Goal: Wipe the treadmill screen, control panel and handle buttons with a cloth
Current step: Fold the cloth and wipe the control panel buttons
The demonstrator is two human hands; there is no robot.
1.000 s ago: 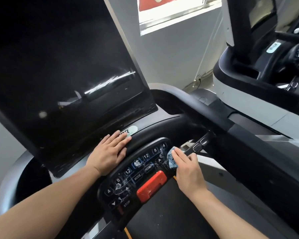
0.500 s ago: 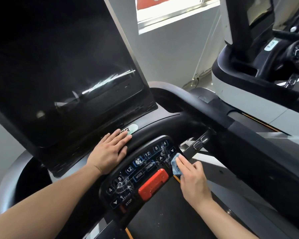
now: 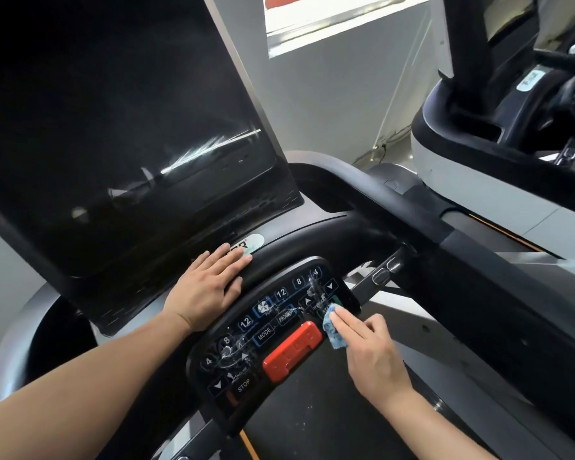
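Two bare hands show in the head camera's single view, both on the treadmill console. Flat and relaxed, the left hand (image 3: 210, 287) lies palm down with straight fingers on the black curved ridge just below the big dark screen (image 3: 120, 134), its fingertips partly covering a pale oval sticker (image 3: 252, 244); it grasps nothing. At the right end of the control panel (image 3: 273, 330), the right hand (image 3: 369, 346) presses a small blue cloth (image 3: 331, 327) down with extended fingers, so the cloth sits under the fingertips and against the panel near a green button that is mostly hidden. Part of the cloth pokes out toward the red stop key (image 3: 292, 351), just beside it but seemingly not touching. White streaks or droplets mark the panel around the numbered keys, thickest near the lower left and upper right clusters. Beyond the cloth, a black handle bar (image 3: 375, 280) carrying two small buttons runs off to the right. Light streaks reflect in the tilted screen. Another treadmill (image 3: 498, 154) stands at the upper right, well apart, with a grey wall between and behind.
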